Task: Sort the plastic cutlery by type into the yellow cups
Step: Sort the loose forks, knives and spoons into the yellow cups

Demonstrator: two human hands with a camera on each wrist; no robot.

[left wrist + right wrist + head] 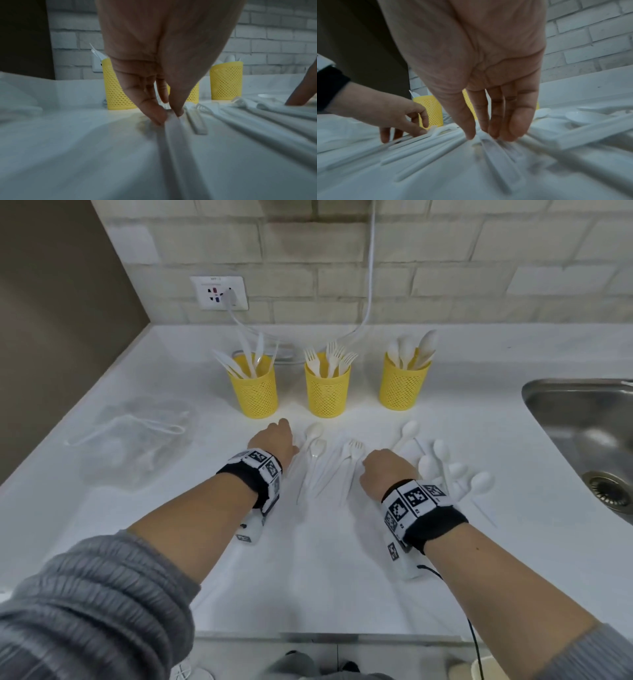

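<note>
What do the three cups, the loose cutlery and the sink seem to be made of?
Cups: probably moulded plastic, matte yellow, pierced with a regular hole pattern. Loose cutlery: thin white plastic, faintly glossy, handles ribbed. Sink: likely stainless steel, brushed grey with soft reflections.

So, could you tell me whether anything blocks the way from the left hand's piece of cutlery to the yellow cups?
Nothing visible does. The left hand pinches a white handle on the counter, and bare counter lies between it and the nearest cup.

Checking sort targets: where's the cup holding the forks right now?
In the head view, the fork cup is the middle of three yellow cups near the wall, between the knife cup and the spoon cup.
</note>
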